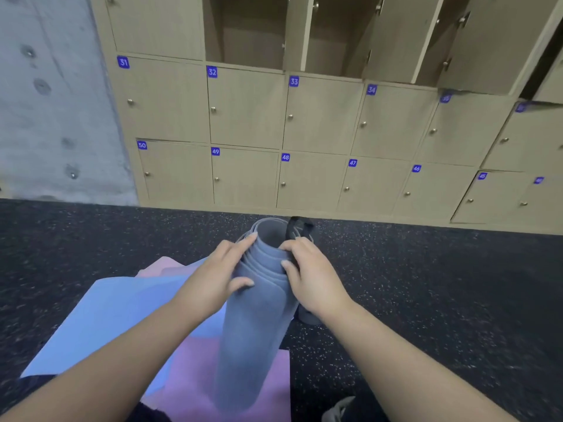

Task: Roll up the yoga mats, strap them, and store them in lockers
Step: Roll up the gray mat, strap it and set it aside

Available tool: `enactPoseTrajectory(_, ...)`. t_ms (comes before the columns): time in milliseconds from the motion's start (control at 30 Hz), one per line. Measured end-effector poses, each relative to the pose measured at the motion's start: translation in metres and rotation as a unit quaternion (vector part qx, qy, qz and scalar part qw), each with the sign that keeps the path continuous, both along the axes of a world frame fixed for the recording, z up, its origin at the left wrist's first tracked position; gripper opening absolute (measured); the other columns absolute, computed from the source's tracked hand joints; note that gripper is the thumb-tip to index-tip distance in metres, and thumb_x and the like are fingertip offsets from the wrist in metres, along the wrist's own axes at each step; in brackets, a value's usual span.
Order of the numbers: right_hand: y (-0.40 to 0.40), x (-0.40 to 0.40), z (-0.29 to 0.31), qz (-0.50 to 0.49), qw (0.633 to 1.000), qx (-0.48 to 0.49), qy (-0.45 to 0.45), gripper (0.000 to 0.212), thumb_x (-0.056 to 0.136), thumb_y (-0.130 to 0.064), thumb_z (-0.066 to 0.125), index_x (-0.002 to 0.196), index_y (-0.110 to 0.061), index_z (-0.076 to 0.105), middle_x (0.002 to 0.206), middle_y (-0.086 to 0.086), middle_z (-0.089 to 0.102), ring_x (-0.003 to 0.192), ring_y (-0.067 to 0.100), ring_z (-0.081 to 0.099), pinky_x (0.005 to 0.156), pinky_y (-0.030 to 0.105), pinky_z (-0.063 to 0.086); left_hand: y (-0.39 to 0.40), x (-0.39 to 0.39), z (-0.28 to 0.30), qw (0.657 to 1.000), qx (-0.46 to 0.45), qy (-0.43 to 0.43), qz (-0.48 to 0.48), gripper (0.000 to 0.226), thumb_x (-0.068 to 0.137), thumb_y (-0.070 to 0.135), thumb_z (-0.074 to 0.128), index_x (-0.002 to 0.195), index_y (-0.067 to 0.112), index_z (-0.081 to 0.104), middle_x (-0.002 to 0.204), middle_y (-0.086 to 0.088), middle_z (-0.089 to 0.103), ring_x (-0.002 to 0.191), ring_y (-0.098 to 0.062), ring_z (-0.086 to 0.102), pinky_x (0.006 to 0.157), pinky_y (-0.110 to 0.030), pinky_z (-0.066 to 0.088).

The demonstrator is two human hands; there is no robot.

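Head view: left hand (pixel 219 275) and right hand (pixel 307 278) clamp the rolled grey mat (pixel 259 315) upright, keeping its coil tight for the black strap (pixel 294 229).

Even, soft indoor light — faint shadows, wide-angle bowing at edges, slight motion blur toward right-side lockers (pixel 502 141).

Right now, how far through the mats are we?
One grey mat is rolled and stands on end. Both hands grip its top: the left hand steadies the roll and the right hand pinches a black strap, not yet around it. A blue mat and a pink mat lie flat, unrolled. Several upper lockers stand open; no mat shows inside.
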State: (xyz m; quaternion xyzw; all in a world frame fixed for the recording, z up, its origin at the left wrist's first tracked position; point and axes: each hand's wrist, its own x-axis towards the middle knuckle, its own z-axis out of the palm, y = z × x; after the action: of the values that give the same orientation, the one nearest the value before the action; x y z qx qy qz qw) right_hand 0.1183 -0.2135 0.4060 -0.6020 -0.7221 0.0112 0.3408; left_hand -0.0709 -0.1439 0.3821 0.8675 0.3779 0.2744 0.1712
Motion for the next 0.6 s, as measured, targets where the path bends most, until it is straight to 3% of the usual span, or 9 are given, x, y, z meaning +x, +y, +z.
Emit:
enactPoseTrajectory(133,0.018,-0.003,-0.006,0.006,1.000,0.002,0.001,0.021,0.095,-0.008,0.048,0.115,-0.008,0.056,0.109,0.001,0.051,0.101,0.011,0.044,0.080,0.017,0.030,0.020,-0.002,0.000,0.999,0.043,0.008,-0.005,0.078,0.087,0.025,0.069,0.143,0.047,0.019,0.129,0.010,0.025,0.102,-0.006,0.037,0.094,-0.021,0.036)
enactPoseTrajectory(200,0.026,-0.005,-0.012,0.003,1.000,0.000,-0.021,0.022,0.096,-0.010,0.046,0.114,-0.007,0.057,0.108,0.004,0.053,0.100,0.012,0.044,0.078,0.014,0.028,0.031,-0.003,0.002,0.997,0.070,0.036,-0.013,0.072,0.085,0.030,0.070,0.144,0.043,0.030,0.147,0.012,0.013,0.117,-0.003,0.028,0.101,-0.025,0.031)
enactPoseTrajectory(300,0.035,-0.010,-0.020,-0.008,0.998,-0.002,-0.059,0.027,0.089,-0.012,0.041,0.099,-0.003,0.064,0.091,0.009,0.060,0.087,0.014,0.046,0.073,0.018,0.029,0.042,0.003,0.008,0.993,0.058,0.075,-0.068,0.062,0.088,0.032,0.067,0.143,0.031,0.039,0.151,0.021,0.009,0.138,0.003,0.006,0.116,-0.030,0.018)
enactPoseTrajectory(367,0.043,-0.009,-0.023,-0.022,0.998,0.016,-0.062,0.029,0.083,-0.013,0.038,0.090,-0.004,0.065,0.082,0.008,0.059,0.078,0.017,0.052,0.072,0.021,0.032,0.048,0.009,0.011,0.993,0.036,0.075,-0.083,0.059,0.090,0.031,0.065,0.143,0.025,0.040,0.150,0.020,0.021,0.139,0.005,0.003,0.117,-0.022,0.011)
enactPoseTrajectory(467,0.051,-0.008,-0.022,-0.038,0.997,0.017,-0.068,0.029,0.081,-0.013,0.038,0.087,-0.004,0.065,0.080,0.008,0.059,0.074,0.020,0.055,0.073,0.023,0.033,0.056,0.015,0.013,0.992,0.035,0.085,-0.080,0.060,0.090,0.032,0.064,0.144,0.022,0.038,0.151,0.015,0.027,0.137,0.006,0.002,0.105,-0.003,-0.002)
enactPoseTrajectory(600,0.054,-0.009,-0.020,-0.027,0.997,0.020,-0.073,0.029,0.081,-0.012,0.038,0.087,-0.005,0.065,0.079,0.007,0.057,0.078,0.013,0.043,0.072,0.023,0.033,0.057,0.013,0.013,0.993,0.031,0.090,-0.067,0.061,0.090,0.035,0.063,0.145,0.025,0.038,0.152,0.015,0.028,0.140,0.004,0.005,0.107,-0.007,0.001)
